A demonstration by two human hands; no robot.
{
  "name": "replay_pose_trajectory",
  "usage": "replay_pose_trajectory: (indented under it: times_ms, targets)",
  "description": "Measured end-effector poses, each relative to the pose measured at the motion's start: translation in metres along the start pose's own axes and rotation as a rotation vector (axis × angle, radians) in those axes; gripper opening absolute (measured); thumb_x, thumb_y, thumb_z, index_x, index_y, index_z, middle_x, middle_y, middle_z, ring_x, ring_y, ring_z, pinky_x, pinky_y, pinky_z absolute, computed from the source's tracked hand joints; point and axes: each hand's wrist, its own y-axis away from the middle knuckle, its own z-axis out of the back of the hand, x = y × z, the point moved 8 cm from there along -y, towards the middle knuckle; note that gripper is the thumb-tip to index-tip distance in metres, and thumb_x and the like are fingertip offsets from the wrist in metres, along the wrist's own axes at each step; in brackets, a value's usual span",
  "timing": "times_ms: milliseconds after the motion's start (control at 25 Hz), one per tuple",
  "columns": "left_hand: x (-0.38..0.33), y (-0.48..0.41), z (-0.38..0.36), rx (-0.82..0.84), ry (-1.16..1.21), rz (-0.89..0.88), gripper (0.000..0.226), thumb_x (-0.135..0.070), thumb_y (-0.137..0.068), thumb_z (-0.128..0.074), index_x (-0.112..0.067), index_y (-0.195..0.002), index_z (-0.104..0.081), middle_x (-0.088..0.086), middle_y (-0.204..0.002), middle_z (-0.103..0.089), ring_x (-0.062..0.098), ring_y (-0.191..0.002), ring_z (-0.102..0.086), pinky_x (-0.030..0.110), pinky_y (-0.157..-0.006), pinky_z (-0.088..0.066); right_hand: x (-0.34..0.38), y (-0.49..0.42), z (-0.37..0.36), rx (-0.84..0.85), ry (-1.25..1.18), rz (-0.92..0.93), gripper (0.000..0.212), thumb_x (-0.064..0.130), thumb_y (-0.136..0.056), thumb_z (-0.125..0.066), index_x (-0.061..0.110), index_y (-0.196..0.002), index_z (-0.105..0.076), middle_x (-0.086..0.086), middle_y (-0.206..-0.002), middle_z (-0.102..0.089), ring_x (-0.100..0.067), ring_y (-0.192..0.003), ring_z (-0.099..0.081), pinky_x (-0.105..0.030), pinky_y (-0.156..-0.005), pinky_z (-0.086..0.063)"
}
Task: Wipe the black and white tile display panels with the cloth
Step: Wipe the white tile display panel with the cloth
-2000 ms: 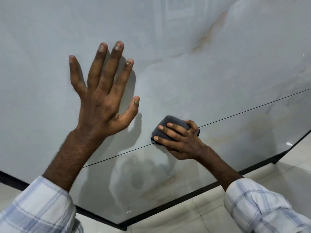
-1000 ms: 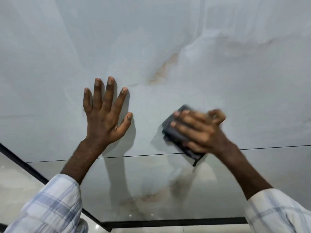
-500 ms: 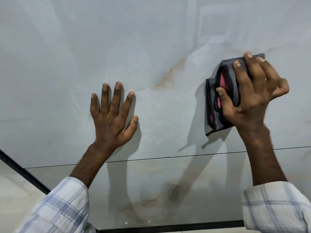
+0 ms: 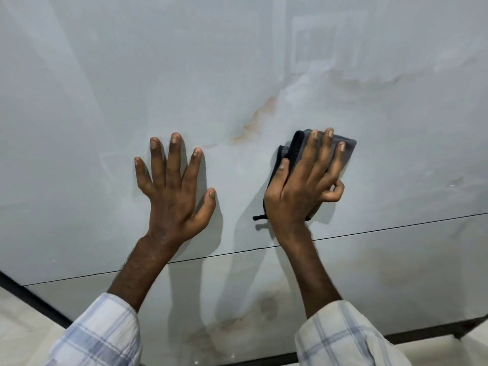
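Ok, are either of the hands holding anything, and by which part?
The right hand holds the grey cloth against the panel, fingers across its face, thumb at its left edge. The left hand holds nothing.

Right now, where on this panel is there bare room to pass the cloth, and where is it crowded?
Crowded: the middle, where the left hand lies beside the right hand holding the cloth. Free: the stretch above them, around the brown vein; the strip right of the cloth, above the seam.
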Motion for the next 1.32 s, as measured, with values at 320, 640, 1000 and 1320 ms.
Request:
replay_pose_trajectory:
  times_ms: [320,640,1000,1320]
  targets:
    - [0.001,-0.057,0.026,-0.13,-0.044,-0.06,0.068,-0.04,-0.098,-0.053,-0.009,-0.158,-0.042,0.018,-0.167,-0.03,0.039,-0.155,-0.025,0.055,-0.115,-0.025,0.01,0.024,0.005,0.141,-0.101,1.253,0.051,0.032,-0.098,-0.053,0.029,-0.149,-0.058,0.007,-0.157,-0.052,-0.017,-0.147,-0.046,-0.052,-0.1,-0.03]
    - [-0.003,-0.053,0.019,-0.148,-0.097,-0.06,0.07,-0.041,-0.096,-0.054,-0.009,-0.158,-0.042,0.016,-0.167,-0.031,0.04,-0.156,-0.024,0.055,-0.121,-0.019,0.034,-0.046,0.009,-0.003,-0.083,0.584,0.054,0.038,-0.099,-0.055,0.021,-0.151,-0.055,-0.002,-0.16,-0.047,-0.024,-0.15,-0.041,-0.051,-0.099,-0.029]
    - [0.028,-0.128,0.081,-0.21,-0.043,0.003,0.069,-0.044,-0.102,-0.049,-0.009,-0.16,-0.036,0.028,-0.167,-0.022,0.039,-0.157,-0.02,0.066,-0.115,-0.023,0.037,-0.161,0.038,-0.141,-0.15,0.369,0.052,0.04,-0.099,-0.061,0.021,-0.148,-0.058,0.001,-0.157,-0.051,-0.021,-0.149,-0.041,-0.046,-0.103,-0.027]
    - [0.036,-0.143,0.071,-0.148,-0.164,-0.087,0.076,-0.05,-0.099,-0.049,-0.011,-0.163,-0.031,0.017,-0.172,-0.018,0.038,-0.159,-0.015,0.063,-0.121,-0.018,0.091,-0.148,0.031,-0.04,-0.14,1.155,0.047,0.038,-0.1,-0.062,0.023,-0.144,-0.063,0.002,-0.154,-0.056,-0.02,-0.147,-0.047,-0.058,-0.097,-0.032]
